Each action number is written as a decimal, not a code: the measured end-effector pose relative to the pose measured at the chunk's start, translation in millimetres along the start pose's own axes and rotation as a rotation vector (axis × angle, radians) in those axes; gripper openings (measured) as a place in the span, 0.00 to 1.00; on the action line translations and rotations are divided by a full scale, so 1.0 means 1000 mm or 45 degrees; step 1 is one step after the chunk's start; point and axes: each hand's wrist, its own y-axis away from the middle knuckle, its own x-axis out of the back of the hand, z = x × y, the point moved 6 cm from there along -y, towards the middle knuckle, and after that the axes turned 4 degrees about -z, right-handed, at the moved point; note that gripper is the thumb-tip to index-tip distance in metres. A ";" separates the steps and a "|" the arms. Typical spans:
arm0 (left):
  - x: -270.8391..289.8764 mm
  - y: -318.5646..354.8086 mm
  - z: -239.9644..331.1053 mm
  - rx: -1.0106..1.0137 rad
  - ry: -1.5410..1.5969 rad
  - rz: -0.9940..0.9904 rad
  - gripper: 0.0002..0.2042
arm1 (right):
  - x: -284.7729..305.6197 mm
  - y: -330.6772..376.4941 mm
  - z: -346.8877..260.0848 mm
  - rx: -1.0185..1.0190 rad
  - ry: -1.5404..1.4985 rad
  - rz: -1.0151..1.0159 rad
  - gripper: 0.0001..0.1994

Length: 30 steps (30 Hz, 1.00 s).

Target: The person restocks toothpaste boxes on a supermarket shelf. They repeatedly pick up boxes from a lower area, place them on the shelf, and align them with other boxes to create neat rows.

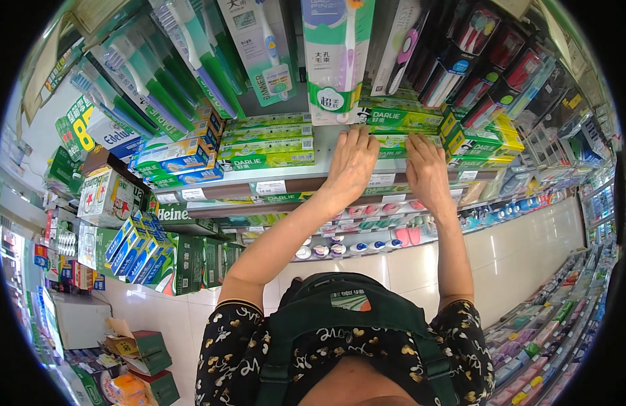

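Observation:
Side by side at the shelf edge, both my hands are on a green and white toothpaste box in a low stack. My left hand is closed at its left end, with the fingers bent and close together. At its right end my right hand curls its fingers over the top. The thumbs and the underside of the box are hidden. Behind it lie more green toothpaste boxes. Left of my left hand is a stack of light green toothpaste boxes; another green and yellow stack stands beyond my right hand.
Packaged toothbrushes hang close above my hands. Blue and orange toothpaste boxes sit further left on the shelf. Below, lower shelves hold bottles and pink items. Cartons stand at the left; a goods rack runs along the right.

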 end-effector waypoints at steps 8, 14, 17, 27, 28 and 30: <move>0.033 0.011 -0.006 0.056 0.347 0.062 0.16 | 0.021 -0.009 0.006 -0.050 -0.045 0.059 0.26; 0.112 0.080 -0.031 0.248 0.303 0.106 0.19 | 0.031 -0.008 -0.029 0.075 -0.588 -0.068 0.27; 0.141 0.109 -0.060 0.304 0.161 0.058 0.22 | 0.015 -0.018 -0.073 0.138 -0.855 -0.065 0.26; 0.158 0.126 -0.120 0.374 -0.479 -0.095 0.20 | -0.032 -0.070 -0.125 0.015 -1.050 -0.085 0.22; 0.150 0.128 -0.125 0.368 -0.535 -0.100 0.20 | -0.036 -0.073 -0.126 0.013 -1.000 -0.075 0.22; 0.143 0.125 -0.130 0.365 -0.600 -0.111 0.20 | -0.043 -0.077 -0.127 -0.053 -1.006 -0.118 0.22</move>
